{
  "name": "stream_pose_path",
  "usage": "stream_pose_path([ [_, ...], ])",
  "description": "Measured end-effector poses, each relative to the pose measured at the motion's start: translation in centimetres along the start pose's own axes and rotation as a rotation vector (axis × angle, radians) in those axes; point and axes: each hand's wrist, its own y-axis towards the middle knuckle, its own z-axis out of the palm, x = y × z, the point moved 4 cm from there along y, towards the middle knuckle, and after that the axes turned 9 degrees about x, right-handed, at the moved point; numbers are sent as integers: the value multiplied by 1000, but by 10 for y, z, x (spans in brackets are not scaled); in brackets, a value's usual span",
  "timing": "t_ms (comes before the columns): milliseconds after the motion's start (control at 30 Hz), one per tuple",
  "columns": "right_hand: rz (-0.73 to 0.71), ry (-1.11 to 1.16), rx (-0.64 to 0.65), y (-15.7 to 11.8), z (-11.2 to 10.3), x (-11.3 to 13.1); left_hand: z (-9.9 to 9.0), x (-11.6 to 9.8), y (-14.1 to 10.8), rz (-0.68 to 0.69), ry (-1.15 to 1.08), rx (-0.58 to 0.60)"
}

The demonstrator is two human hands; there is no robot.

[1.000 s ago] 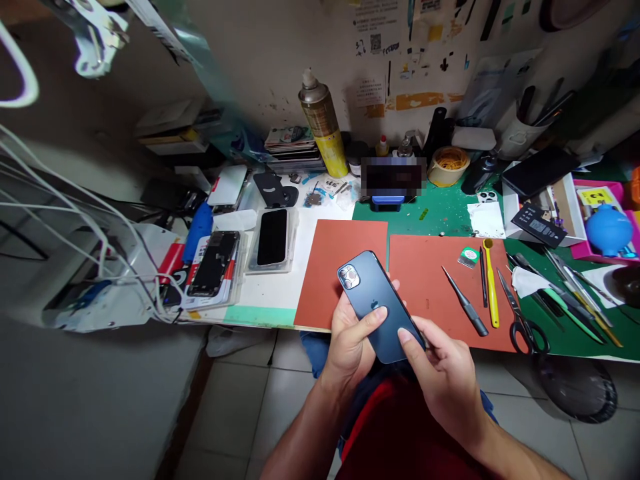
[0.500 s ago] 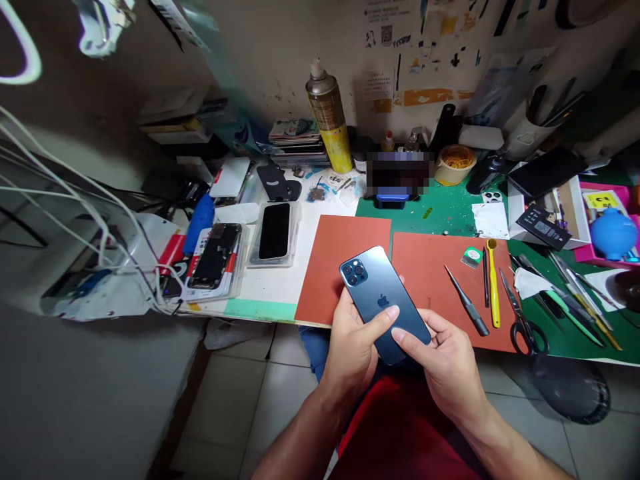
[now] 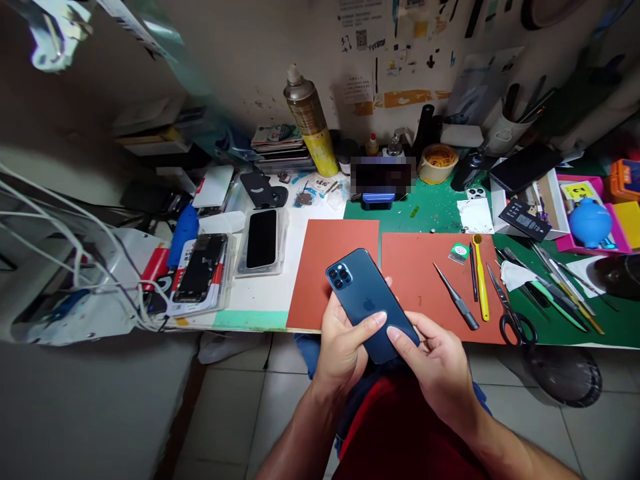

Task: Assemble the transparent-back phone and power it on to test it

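Phone [image 3: 373, 300] held near bench [image 3: 273, 290]

Left hand [image 3: 343, 343] and right hand [image 3: 440, 363] are both partly closed, gripping the phone by its sides, camera side upward. Beyond it lie two brown mats [image 3: 340, 240]; behind these, a spray can [image 3: 313, 123] stands.

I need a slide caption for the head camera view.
Left hand and right hand hold a blue phone, back facing up, at a workbench with scissors and a spray can.
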Motion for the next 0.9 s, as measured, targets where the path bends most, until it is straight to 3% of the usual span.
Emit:
stream_pose_path([
  [267,-49,-168,-14,-3,-1,3,-7,4,2,18,2,-11],
  [567,-80,-166,61,-8,-5,1,-13,8,4,31,23,-1],
  [900,-274,-420,1,-12,-1,11,-12,4,2,66,-6,47],
])
